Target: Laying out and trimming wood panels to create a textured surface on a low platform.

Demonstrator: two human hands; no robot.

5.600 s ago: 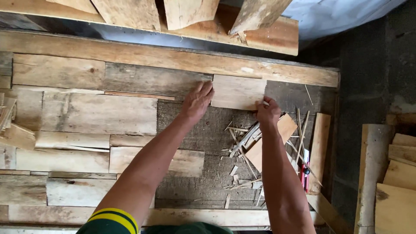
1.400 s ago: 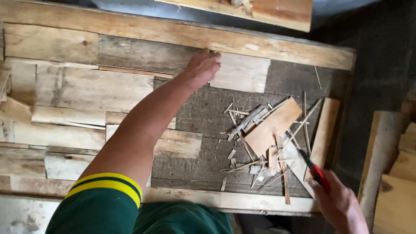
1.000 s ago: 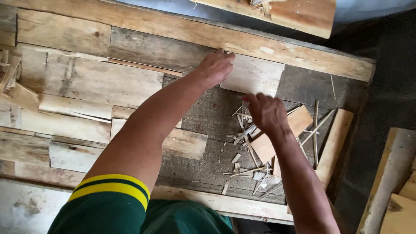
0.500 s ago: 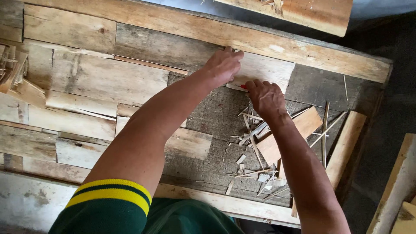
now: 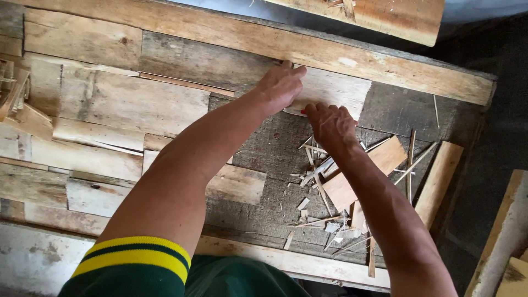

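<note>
Pale wood, a short flat board (image 5: 335, 91), lies against the long top plank (image 5: 352, 55). My left hand (image 5: 279, 88) presses flat on its left end, fingers spread. My right hand (image 5: 329, 122) curls at its lower edge, pinching something red I cannot identify.

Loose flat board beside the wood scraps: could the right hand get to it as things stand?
Probably yes. The right hand rests just above the loose flat board, which lies uncovered; only thin splinters lie between them.
</note>
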